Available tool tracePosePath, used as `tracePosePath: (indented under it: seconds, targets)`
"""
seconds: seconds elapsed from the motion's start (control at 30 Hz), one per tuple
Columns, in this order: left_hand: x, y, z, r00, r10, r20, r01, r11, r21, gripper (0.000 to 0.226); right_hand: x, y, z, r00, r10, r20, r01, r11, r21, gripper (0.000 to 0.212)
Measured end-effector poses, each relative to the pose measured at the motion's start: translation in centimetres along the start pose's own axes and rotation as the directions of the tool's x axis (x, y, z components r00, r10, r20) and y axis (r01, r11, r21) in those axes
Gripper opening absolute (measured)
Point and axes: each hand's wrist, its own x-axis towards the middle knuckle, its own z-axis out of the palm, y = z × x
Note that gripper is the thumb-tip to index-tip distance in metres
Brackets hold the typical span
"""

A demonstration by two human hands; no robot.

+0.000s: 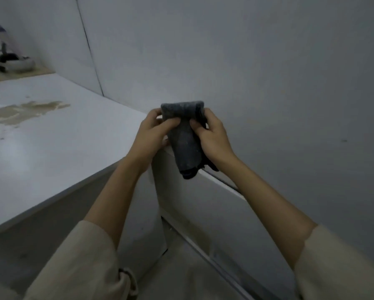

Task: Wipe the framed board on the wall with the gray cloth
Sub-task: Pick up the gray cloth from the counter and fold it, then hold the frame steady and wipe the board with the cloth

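Observation:
A dark gray cloth (185,139), folded over at its top, hangs between both hands in the middle of the head view. My left hand (152,133) grips its left edge with thumb and curled fingers. My right hand (213,137) pinches the right edge, thumb on the front of the cloth. The cloth is held just in front of a plain gray-white wall (257,72). No framed board shows in this view.
A white counter (51,135) runs along the left, its corner right behind my left hand, with a brownish stain (23,112) on top. Bowls and utensils (10,62) sit at the far left back. A white ledge (216,180) follows the wall below my right forearm.

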Motion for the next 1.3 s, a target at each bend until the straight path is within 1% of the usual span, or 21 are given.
tracePosePath:
  seconds: [0.07,0.13,0.2,0.27,0.33,0.43,0.5,0.53,0.6,0.67,0.77,0.87,0.97,1.0,1.07,1.17,1.23,1.3]
  targets:
    - [-2.0,1.9,2.3,0.998,0.044,0.04,-0.044,0.999,0.0,0.021,-2.1,-2.5,-2.6,0.999,-0.028,-0.042,0.027,1.0,-0.015,0.015]
    - [-3.8,4.1,4.6,0.992,0.098,0.08,-0.098,0.995,-0.006,0.021,-4.1,-5.1,-5.2,0.99,-0.072,-0.118,0.069,0.997,-0.034,0.017]
    - [-5.2,6.1,7.0,0.979,0.171,0.111,-0.172,0.985,-0.001,0.022,-5.8,-7.3,-7.6,0.971,-0.131,-0.199,0.12,0.991,-0.066,0.026]
    - [-6.5,7.9,9.2,0.962,0.249,0.114,-0.25,0.968,-0.007,0.022,-7.4,-9.2,-9.6,0.939,-0.208,-0.273,0.183,0.977,-0.111,0.033]
    - [-7.6,9.8,11.7,0.941,0.313,0.126,-0.31,0.95,-0.046,0.022,-8.9,-11.5,-11.9,0.885,-0.322,-0.337,0.266,0.943,-0.201,0.035]
    - [-9.0,13.0,15.8,0.906,0.392,0.162,-0.375,0.918,-0.128,0.024,-11.1,-15.1,-15.4,0.792,-0.465,-0.395,0.335,0.873,-0.355,0.034]
    - [-9.6,15.1,18.8,0.881,0.439,0.178,-0.406,0.893,-0.194,0.023,-12.6,-17.1,-17.7,0.709,-0.584,-0.396,0.384,0.79,-0.478,0.035]
    - [-10.0,16.0,20.2,0.872,0.452,0.189,-0.409,0.883,-0.229,0.022,-13.4,-17.9,-18.7,0.675,-0.637,-0.371,0.397,0.738,-0.546,0.037]
    - [-11.0,17.6,23.0,0.854,0.471,0.221,-0.407,0.869,-0.282,0.021,-15.1,-19.0,-20.8,0.648,-0.702,-0.296,0.375,0.632,-0.678,0.048]
    - [-12.1,19.2,25.8,0.832,0.492,0.256,-0.417,0.859,-0.296,0.021,-16.7,-20.0,-23.3,0.659,-0.708,-0.253,0.303,0.558,-0.773,0.066]
    - [-13.4,20.7,28.8,0.798,0.519,0.306,-0.439,0.849,-0.295,0.023,-18.0,-20.9,-26.4,0.663,-0.699,-0.268,0.198,0.509,-0.838,0.085]
    - [-15.0,21.5,32.2,0.773,0.524,0.357,-0.426,0.846,-0.32,0.026,-19.4,-21.8,-30.0,0.632,-0.723,-0.279,0.092,0.427,-0.9,0.087]
    - [-16.3,21.9,35.0,0.74,0.531,0.413,-0.413,0.843,-0.345,0.029,-20.7,-22.6,-33.2,0.618,-0.75,-0.237,0.01,0.31,-0.951,0.083]
    - [-16.7,22.1,35.7,0.725,0.541,0.425,-0.429,0.839,-0.335,0.028,-21.0,-22.9,-34.2,0.616,-0.759,-0.209,-0.008,0.259,-0.966,0.08]
    - [-17.4,22.3,36.9,0.701,0.574,0.424,-0.525,0.817,-0.237,0.028,-22.0,-23.7,-36.1,0.62,-0.767,-0.164,-0.032,0.183,-0.983,0.075]
    - [-18.1,22.3,37.9,0.653,0.638,0.408,-0.667,0.74,-0.088,0.035,-23.2,-24.8,-38.3,0.632,-0.767,-0.112,-0.042,0.11,-0.993,0.073]
    - [-18.1,22.0,37.7,0.572,0.697,0.433,-0.774,0.634,0.001,0.042,-23.7,-25.3,-39.1,0.643,-0.761,-0.088,-0.049,0.073,-0.996,0.073]
    - [-17.5,21.9,37.0,0.476,0.742,0.472,-0.867,0.487,0.108,0.052,-23.9,-25.9,-39.8,0.656,-0.752,-0.066,-0.057,0.038,-0.998,0.073]
